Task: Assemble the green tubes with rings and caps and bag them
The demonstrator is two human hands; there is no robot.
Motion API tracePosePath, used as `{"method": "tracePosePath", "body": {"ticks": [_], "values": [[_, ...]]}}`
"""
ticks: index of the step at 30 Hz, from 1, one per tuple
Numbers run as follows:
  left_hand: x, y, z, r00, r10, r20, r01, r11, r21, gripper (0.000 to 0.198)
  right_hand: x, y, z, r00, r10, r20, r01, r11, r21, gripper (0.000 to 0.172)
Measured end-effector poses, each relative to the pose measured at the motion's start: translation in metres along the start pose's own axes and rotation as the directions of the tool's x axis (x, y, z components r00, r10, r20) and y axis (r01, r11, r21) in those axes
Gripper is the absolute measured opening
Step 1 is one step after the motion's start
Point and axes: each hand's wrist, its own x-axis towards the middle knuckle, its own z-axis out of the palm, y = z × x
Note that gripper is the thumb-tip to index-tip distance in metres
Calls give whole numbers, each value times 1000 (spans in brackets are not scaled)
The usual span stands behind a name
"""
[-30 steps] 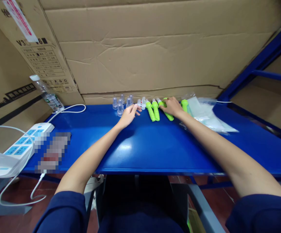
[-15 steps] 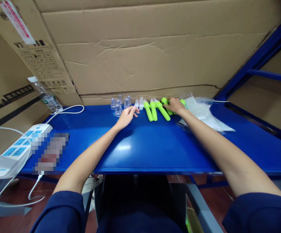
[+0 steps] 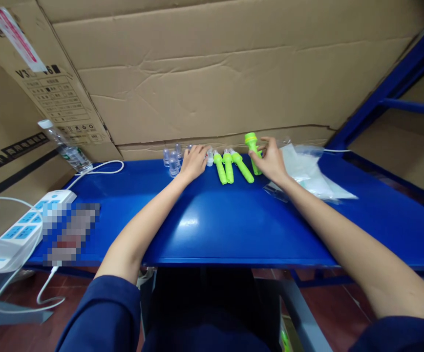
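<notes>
My right hand (image 3: 271, 159) grips a bright green plastic handle (image 3: 253, 149) and holds it upright above the blue table (image 3: 234, 220), near the far edge. Three more green handles (image 3: 230, 167) lie side by side just left of it. My left hand (image 3: 194, 161) reaches over a cluster of small clear plastic cups (image 3: 173, 159) at the back of the table, its fingers curled down on them. Whether those fingers hold one is hidden.
A pile of clear plastic bags (image 3: 309, 171) lies right of my right hand. A white power strip (image 3: 17, 232) with its cable and a water bottle (image 3: 65, 146) sit at the left. Cardboard boxes (image 3: 212, 73) wall the back. A blue rack frame (image 3: 391, 93) rises at the right.
My right hand has picked up a green handle from beside the bags and stood it upright. My left hand has moved back onto the clear cups.
</notes>
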Motion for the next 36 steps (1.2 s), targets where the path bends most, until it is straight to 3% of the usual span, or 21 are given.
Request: {"method": "tracePosePath", "body": {"ticks": [11, 14, 20, 24, 26, 29, 32, 36], "values": [[17, 10, 6, 999, -24, 38, 7, 920, 391, 28, -4, 2, 15, 980, -192, -59, 195, 979, 59, 56], [20, 13, 6, 999, -46, 7, 39, 915, 403, 23, -4, 3, 17, 971, -230, -71, 235, 969, 79, 55], [23, 12, -4, 983, -79, -166, 105, 983, 153, 11, -7, 1, 17, 960, -275, -58, 279, 956, 88, 52], [20, 0, -23, 934, -113, -340, 67, 987, -144, 10, -11, -5, 16, 938, -339, -69, 342, 939, 38, 49], [14, -9, -32, 907, -172, -385, 23, 932, -361, 13, -14, -11, 15, 915, -396, -81, 396, 918, -11, 46], [-5, -18, -39, 876, -344, -339, 45, 757, -652, 20, -22, -25, 13, 865, -497, -71, 494, 868, -48, 46], [-31, -19, -39, 836, -464, -292, 87, 639, -764, 26, -31, -39, 13, 810, -586, -8, 585, 809, -52, 50], [-53, -11, -38, 813, -515, -271, 83, 563, -823, 27, -40, -45, 19, 734, -675, 69, 678, 734, -40, 56]]}}
